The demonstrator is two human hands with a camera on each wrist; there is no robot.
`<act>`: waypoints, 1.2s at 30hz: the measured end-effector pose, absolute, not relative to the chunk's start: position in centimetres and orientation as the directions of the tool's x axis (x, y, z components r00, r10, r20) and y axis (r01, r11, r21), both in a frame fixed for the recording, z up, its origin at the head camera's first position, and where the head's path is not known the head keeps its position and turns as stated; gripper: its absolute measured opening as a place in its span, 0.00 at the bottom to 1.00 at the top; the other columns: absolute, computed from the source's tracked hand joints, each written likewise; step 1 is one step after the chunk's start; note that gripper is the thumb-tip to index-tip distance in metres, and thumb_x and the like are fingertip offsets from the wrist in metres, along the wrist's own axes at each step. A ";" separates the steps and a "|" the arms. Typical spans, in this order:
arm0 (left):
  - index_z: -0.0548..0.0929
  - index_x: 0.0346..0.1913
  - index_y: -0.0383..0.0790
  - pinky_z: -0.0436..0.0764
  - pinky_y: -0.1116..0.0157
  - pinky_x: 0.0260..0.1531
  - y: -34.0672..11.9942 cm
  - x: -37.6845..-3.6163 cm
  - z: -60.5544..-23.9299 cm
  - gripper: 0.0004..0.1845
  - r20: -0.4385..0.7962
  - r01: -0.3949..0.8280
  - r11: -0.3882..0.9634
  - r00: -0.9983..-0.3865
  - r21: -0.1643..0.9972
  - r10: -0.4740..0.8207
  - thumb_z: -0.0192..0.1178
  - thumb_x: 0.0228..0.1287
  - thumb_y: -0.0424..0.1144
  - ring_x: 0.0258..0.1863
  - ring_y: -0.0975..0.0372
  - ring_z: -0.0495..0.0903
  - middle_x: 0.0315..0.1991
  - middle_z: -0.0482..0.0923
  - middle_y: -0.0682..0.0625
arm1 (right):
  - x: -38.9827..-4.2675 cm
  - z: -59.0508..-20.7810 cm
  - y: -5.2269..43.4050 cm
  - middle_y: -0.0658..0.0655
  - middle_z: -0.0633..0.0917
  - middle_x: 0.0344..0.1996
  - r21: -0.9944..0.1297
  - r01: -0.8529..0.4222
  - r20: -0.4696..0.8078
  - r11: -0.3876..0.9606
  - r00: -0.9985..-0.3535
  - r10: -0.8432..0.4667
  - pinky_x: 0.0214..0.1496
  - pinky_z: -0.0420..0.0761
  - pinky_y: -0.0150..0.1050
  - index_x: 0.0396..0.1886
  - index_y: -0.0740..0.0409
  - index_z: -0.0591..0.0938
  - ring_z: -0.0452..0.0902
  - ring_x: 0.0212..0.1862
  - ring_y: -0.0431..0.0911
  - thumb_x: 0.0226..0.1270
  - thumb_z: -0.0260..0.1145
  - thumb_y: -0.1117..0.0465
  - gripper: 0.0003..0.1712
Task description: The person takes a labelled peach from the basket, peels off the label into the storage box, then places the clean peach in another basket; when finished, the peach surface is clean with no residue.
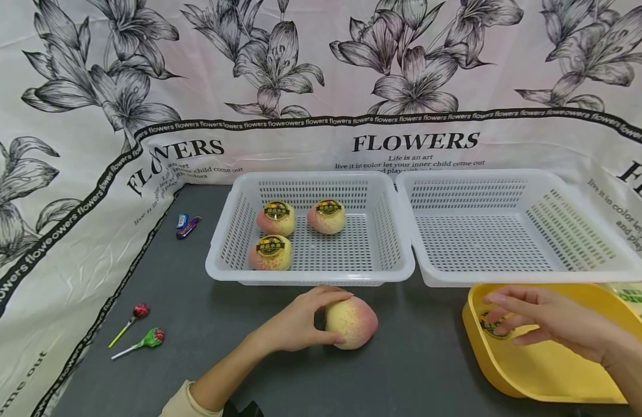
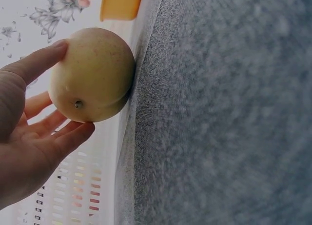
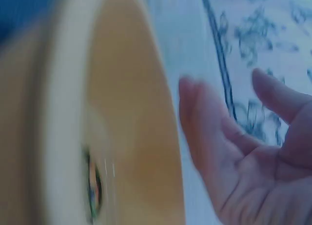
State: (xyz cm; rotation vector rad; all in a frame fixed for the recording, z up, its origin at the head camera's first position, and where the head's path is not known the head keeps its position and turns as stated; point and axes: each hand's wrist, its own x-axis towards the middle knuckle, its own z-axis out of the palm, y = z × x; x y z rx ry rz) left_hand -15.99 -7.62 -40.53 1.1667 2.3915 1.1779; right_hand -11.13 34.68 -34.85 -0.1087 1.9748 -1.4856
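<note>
A pink-yellow peach (image 1: 354, 324) lies on the dark table in front of the left basket. My left hand (image 1: 321, 315) grips it, fingers curled over its top and thumb at its near side. In the left wrist view the peach (image 2: 97, 64) shows its stem end between the thumb and fingers of my left hand (image 2: 72, 88). My right hand (image 1: 500, 313) hovers open over the yellow tray (image 1: 540, 370), fingers stretched above a round sticker (image 1: 492, 327) lying in it. The right wrist view is blurred: open right hand (image 3: 224, 88), yellow tray (image 3: 126, 112), sticker (image 3: 93, 188).
Two white slotted baskets stand side by side: the left basket (image 1: 222, 255) holds three stickered peaches (image 1: 276, 218), the right basket (image 1: 587, 226) holds nothing. Two wrapped candies (image 1: 187, 226) and two lollipops (image 1: 143, 327) lie at the left. A green packet (image 1: 636, 296) shows behind the yellow tray.
</note>
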 end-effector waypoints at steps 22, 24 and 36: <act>0.72 0.65 0.40 0.72 0.61 0.54 -7.8 -16.0 -40.4 0.34 0.136 0.572 0.375 -0.658 0.729 0.740 0.71 0.55 0.43 0.59 0.57 0.69 0.61 0.69 0.46 | -11.6 -41.0 17.2 0.71 0.59 0.63 -0.933 0.359 -0.318 -0.023 -0.853 -0.414 0.51 0.76 0.54 0.71 0.65 0.53 0.68 0.58 0.56 0.69 0.63 0.59 0.40; 0.72 0.65 0.40 0.72 0.61 0.54 -7.7 -15.9 -40.3 0.34 0.141 0.575 0.372 -0.657 0.728 0.740 0.71 0.55 0.43 0.59 0.57 0.69 0.61 0.69 0.46 | -11.7 -41.3 16.6 0.71 0.59 0.63 -0.941 0.336 -0.294 -0.032 -0.861 -0.415 0.50 0.77 0.53 0.71 0.65 0.53 0.71 0.56 0.55 0.66 0.65 0.60 0.41; 0.72 0.65 0.40 0.71 0.62 0.55 -7.8 -15.8 -40.2 0.32 0.146 0.590 0.371 -0.648 0.717 0.748 0.69 0.58 0.43 0.59 0.60 0.68 0.61 0.70 0.48 | -12.3 -42.0 14.7 0.68 0.61 0.66 -0.968 0.250 -0.236 0.025 -0.872 -0.428 0.46 0.79 0.48 0.70 0.63 0.58 0.73 0.52 0.54 0.59 0.71 0.63 0.44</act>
